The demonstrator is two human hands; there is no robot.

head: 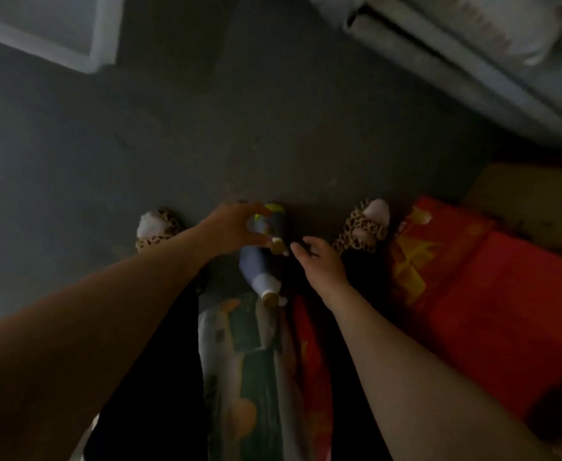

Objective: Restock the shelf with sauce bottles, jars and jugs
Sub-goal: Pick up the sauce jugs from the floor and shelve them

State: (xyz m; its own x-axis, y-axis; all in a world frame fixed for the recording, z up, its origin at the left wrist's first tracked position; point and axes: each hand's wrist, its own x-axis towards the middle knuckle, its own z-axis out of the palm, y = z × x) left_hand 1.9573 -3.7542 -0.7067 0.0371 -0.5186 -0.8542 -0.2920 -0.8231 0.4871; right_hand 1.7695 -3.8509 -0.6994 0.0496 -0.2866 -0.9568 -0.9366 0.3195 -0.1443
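Bottles (pixel 274 227) looked slick, probably heavy; grip mid-body. Your left hand (pixel 231 229) clutched one; your right hand (pixel 319 257) hung loose, empty.

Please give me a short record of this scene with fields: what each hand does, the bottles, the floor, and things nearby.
left hand: grips upper bottle, fingers curled over it
right hand: open, beside the bottles, holds nothing
lower bottle: blue, pale cap, below upper bottle
floor: dark grey
red boxes: on floor, to the person's right
image quality: dim and blurred
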